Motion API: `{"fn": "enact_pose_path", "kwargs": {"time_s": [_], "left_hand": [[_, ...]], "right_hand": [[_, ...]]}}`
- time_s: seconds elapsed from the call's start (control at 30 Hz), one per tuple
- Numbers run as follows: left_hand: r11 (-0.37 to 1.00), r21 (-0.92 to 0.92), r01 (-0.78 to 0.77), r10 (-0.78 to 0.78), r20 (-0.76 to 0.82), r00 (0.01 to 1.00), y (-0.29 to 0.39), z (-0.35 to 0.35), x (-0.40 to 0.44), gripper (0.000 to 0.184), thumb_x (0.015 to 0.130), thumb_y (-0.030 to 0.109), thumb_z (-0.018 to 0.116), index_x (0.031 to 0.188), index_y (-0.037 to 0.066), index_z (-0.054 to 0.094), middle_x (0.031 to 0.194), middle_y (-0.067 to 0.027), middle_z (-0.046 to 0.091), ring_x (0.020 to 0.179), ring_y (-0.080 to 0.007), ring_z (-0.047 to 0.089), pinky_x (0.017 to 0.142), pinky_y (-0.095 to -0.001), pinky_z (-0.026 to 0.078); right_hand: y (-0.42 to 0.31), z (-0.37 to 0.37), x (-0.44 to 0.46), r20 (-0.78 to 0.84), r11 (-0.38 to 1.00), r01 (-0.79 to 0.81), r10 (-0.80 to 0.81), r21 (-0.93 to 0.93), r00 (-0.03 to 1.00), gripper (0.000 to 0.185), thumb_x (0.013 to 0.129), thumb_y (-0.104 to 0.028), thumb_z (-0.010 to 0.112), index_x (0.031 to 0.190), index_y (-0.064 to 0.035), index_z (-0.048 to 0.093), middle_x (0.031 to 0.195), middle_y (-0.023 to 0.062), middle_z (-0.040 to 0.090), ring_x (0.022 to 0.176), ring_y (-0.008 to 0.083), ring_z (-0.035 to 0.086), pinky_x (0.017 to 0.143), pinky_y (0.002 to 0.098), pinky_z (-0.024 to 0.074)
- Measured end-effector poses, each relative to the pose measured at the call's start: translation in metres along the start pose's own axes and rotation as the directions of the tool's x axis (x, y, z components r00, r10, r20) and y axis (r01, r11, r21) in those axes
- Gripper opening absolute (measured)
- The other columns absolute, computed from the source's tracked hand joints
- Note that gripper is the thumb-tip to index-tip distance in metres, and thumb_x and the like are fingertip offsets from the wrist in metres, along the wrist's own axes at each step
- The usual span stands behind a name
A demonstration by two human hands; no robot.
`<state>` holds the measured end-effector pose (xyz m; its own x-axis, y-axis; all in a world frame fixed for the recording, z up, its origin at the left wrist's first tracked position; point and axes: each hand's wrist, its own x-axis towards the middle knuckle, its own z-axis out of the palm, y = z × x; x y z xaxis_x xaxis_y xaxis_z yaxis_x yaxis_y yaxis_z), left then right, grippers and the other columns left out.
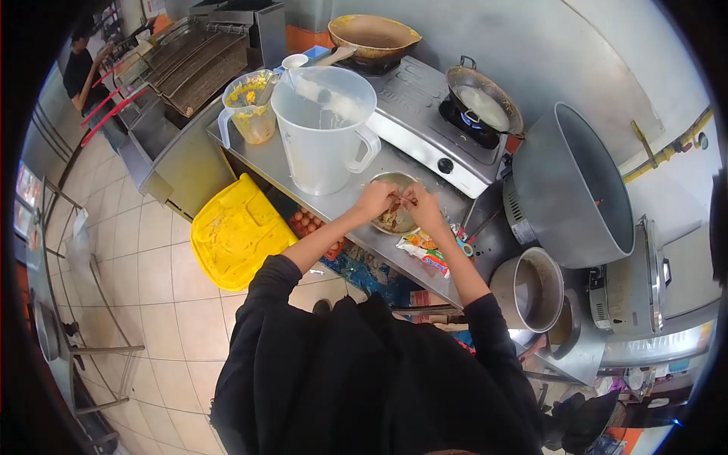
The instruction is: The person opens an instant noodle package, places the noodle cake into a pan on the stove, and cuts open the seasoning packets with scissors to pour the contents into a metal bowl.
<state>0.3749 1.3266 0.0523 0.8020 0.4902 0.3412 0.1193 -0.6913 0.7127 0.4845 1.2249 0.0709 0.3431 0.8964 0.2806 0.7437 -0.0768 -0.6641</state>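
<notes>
Over a shallow metal bowl [394, 177] on the steel counter, my left hand [376, 199] and my right hand [425, 209] meet with fingertips pinched together. A small brownish piece seems to be between them, too small to name. Brown and pale bits lie in the bowl beneath. Beside my right wrist are a colourful printed packet [426, 252] and what looks like scissors with a red and blue handle [466, 244]. A large clear plastic jug [318, 144] stands beyond my left hand.
A pan [485, 102] of pale liquid sits over a lit blue flame on the gas stove [425, 144]. Another wok [375, 38] rests behind. A yellow-stained measuring jug [250, 114], yellow lid [239, 235], eggs [305, 223] and metal pots [527, 288] surround the counter. A person [83, 72] stands far left.
</notes>
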Motion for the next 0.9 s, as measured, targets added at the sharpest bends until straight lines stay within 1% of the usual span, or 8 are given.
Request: {"fn": "enact_pose_path", "kwargs": {"time_s": [0.1, 0.2, 0.27, 0.37, 0.43, 0.63, 0.67, 0.9], "left_hand": [[0.998, 0.029, -0.064, 0.065, -0.035, 0.997, 0.001, 0.005, 0.0, 0.008, 0.062, 0.006, 0.053, 0.07, 0.005, 0.056, 0.068, -0.0146, 0.055, 0.065, -0.0308, 0.054, 0.057, -0.036, 0.043], [0.995, 0.023, -0.1, 0.101, -0.089, 0.991, 0.01, 0.005, -0.001, 0.008, 0.062, 0.005, 0.052, 0.07, 0.005, 0.056, 0.066, -0.014, 0.055, 0.063, -0.0316, 0.053, 0.057, -0.037, 0.042], [0.992, 0.014, -0.124, 0.125, -0.124, 0.984, 0.009, 0.006, 0.0, 0.009, 0.062, 0.004, 0.051, 0.07, 0.005, 0.056, 0.065, -0.0137, 0.055, 0.063, -0.0319, 0.052, 0.056, -0.0375, 0.042], [0.986, 0.074, -0.149, 0.156, -0.101, 0.983, 0.003, 0.01, 0.002, 0.01, 0.063, 0.003, 0.05, 0.071, 0.006, 0.055, 0.067, -0.0139, 0.055, 0.063, -0.0318, 0.052, 0.057, -0.0375, 0.042], [0.986, 0.008, -0.167, 0.167, -0.123, 0.978, 0.005, 0.008, 0.0, 0.01, 0.064, 0.002, 0.049, 0.072, 0.005, 0.054, 0.069, -0.014, 0.055, 0.064, -0.0314, 0.052, 0.057, -0.0373, 0.042], [0.991, -0.122, -0.05, 0.039, -0.092, 0.995, 0.008, 0.01, -0.002, 0.009, 0.065, 0.0, 0.047, 0.071, 0.004, 0.053, 0.071, -0.0128, 0.056, 0.066, -0.0297, 0.054, 0.059, -0.0354, 0.042], [0.991, -0.122, -0.049, 0.038, -0.092, 0.995, 0.008, 0.012, -0.002, 0.009, 0.065, 0.0, 0.047, 0.071, 0.004, 0.053, 0.071, -0.0128, 0.056, 0.066, -0.0297, 0.054, 0.059, -0.0354, 0.042], [0.984, -0.164, -0.068, 0.056, -0.08, 0.995, 0.008, 0.014, -0.002, 0.01, 0.065, 0.0, 0.048, 0.072, 0.003, 0.053, 0.069, -0.0115, 0.057, 0.066, -0.0276, 0.055, 0.06, -0.0334, 0.043]], "right_hand": [[-0.004, -0.005, 0.003, -0.026, 0.998, -0.035, 0.036, 0.054, 0.999, 0.01, 0.067, -0.004, 0.057, 0.074, -0.0001, 0.052, 0.067, 0.0155, 0.057, 0.065, 0.0222, 0.059, 0.057, 0.0293, 0.045], [0.001, -0.007, 0.006, 0.073, 0.997, -0.058, 0.053, 0.055, 0.996, 0.012, 0.065, -0.003, 0.059, 0.075, 0.0003, 0.052, 0.067, 0.015, 0.057, 0.065, 0.0226, 0.059, 0.057, 0.0298, 0.045], [0.008, -0.004, 0.009, 0.077, 0.997, 0.042, -0.037, -0.063, 0.996, 0.014, 0.064, -0.008, 0.061, 0.072, 0.0011, 0.053, 0.065, 0.0145, 0.057, 0.063, 0.0246, 0.058, 0.055, 0.0303, 0.0445], [0.011, -0.006, 0.011, 0.115, 0.983, 0.036, -0.015, -0.182, 0.993, 0.018, 0.062, -0.013, 0.062, 0.068, 0.0012, 0.054, 0.064, 0.0153, 0.056, 0.06, 0.027, 0.057, 0.053, 0.0312, 0.0436], [0.018, -0.003, 0.013, 0.123, 0.982, 0.059, -0.036, -0.182, 0.992, 0.019, 0.061, -0.015, 0.063, 0.067, 0.001, 0.054, 0.063, 0.0161, 0.055, 0.059, 0.0275, 0.056, 0.052, 0.0314, 0.0434], [0.026, 0.006, 0.016, 0.175, 0.966, 0.121, -0.082, -0.227, 0.981, 0.016, 0.06, -0.014, 0.06, 0.064, 0.0, 0.055, 0.063, 0.0192, 0.053, 0.06, 0.0326, 0.053, 0.054, 0.0361, 0.043], [0.026, 0.007, 0.016, 0.201, 0.944, 0.161, -0.105, -0.287, 0.974, 0.013, 0.059, -0.013, 0.057, 0.063, -0.0004, 0.055, 0.063, 0.0201, 0.053, 0.062, 0.0352, 0.052, 0.056, 0.0387, 0.0431], [0.029, 0.011, 0.015, 0.214, 0.953, 0.153, -0.097, -0.261, 0.972, 0.013, 0.057, -0.011, 0.056, 0.063, 0.0002, 0.055, 0.066, 0.0217, 0.052, 0.064, 0.0368, 0.051, 0.058, 0.0401, 0.0424]]}}
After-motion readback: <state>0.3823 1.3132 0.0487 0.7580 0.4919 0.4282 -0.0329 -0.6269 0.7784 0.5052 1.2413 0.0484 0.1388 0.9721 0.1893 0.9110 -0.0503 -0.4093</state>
